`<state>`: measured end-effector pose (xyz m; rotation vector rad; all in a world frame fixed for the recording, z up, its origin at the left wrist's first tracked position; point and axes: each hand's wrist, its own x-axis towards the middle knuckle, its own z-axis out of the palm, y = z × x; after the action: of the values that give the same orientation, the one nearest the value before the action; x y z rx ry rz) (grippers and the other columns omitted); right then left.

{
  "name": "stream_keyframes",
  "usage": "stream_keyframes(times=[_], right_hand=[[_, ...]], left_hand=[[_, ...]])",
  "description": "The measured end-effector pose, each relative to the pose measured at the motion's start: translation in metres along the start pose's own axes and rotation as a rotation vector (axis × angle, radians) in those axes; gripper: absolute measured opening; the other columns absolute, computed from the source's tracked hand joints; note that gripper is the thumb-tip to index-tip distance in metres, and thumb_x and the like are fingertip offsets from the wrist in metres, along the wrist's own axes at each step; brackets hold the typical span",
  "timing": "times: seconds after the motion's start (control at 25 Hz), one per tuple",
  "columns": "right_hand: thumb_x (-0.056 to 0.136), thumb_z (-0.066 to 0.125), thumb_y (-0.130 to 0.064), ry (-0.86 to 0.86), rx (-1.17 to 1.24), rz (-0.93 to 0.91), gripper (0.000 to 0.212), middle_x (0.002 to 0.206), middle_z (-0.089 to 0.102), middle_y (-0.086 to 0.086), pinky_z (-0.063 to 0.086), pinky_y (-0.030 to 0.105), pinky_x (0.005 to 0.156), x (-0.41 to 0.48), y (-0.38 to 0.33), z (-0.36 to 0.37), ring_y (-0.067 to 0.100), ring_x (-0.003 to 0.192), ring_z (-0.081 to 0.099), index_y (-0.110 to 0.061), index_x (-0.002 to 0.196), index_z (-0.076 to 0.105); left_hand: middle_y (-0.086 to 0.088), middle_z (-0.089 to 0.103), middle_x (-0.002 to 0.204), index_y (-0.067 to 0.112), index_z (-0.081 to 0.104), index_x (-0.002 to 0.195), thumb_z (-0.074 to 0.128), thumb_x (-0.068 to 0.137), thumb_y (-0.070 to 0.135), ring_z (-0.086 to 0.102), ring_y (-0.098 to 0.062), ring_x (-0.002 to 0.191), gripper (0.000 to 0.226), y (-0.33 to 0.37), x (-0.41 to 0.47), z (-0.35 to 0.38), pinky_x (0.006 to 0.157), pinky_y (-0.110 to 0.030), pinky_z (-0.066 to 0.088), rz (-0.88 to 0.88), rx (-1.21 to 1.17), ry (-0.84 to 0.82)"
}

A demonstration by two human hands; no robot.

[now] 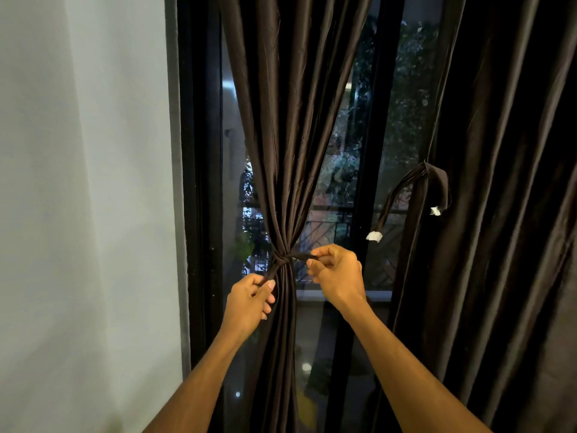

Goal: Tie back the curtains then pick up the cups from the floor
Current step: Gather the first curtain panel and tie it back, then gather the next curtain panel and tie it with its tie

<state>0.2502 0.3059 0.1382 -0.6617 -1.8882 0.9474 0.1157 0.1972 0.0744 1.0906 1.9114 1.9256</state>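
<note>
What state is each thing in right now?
Left dark brown fabric curtain: gathered, cinched at mid-height.
Dark fabric tie strap round it: wrapped, one end in each hand.
Left hand: pinches lower end.
Right hand: pinches upper end.
Right dark brown curtain: hanging loose, untied.
Second dark strap with white tips: dangling, unfastened.

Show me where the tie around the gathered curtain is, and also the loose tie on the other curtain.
Tie around the gathered curtain (296, 256): head view, on its taut part beside the knot.
Loose tie (441, 179): head view, on the upper bend of the dark band.
</note>
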Motion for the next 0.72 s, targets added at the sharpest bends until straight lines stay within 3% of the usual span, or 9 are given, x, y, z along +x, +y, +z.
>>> stream_keyframes(times=[0.2, 0.44, 0.72], right_hand=[[0.088, 0.07, -0.017, -0.031, -0.104, 0.02, 0.009, 0.075, 0.067, -0.008, 0.054, 0.028, 0.071, -0.015, 0.02, -0.008, 0.008, 0.077, 0.065, -0.019, 0.094, 0.063], [0.087, 0.07, -0.026, -0.061, -0.214, 0.0, 0.006, 0.07, 0.065, -0.008, 0.056, 0.037, 0.076, -0.02, 0.044, -0.049, 0.012, 0.078, 0.064, -0.022, 0.086, 0.066], [0.085, 0.066, -0.028, -0.048, -0.247, -0.035, 0.003, 0.071, 0.067, -0.011, 0.057, 0.04, 0.076, -0.011, 0.074, -0.15, 0.013, 0.075, 0.066, -0.026, 0.084, 0.066]], left_hand=[[-0.007, 0.064, 0.062, 0.004, 0.061, 0.085, 0.064, 0.09, 0.025, 0.056, -0.016, 0.051, 0.022, -0.003, -0.013, 0.014, 0.047, -0.029, 0.048, -0.089, 0.01, -0.01], [-0.007, 0.065, 0.063, 0.003, 0.061, 0.086, 0.064, 0.09, 0.025, 0.055, -0.014, 0.05, 0.022, 0.025, -0.019, 0.06, 0.047, -0.027, 0.048, -0.074, 0.105, -0.041], [-0.005, 0.063, 0.063, 0.008, 0.059, 0.082, 0.063, 0.091, 0.019, 0.054, -0.015, 0.051, 0.015, 0.074, -0.036, 0.163, 0.05, -0.029, 0.047, -0.013, 0.136, -0.081]])
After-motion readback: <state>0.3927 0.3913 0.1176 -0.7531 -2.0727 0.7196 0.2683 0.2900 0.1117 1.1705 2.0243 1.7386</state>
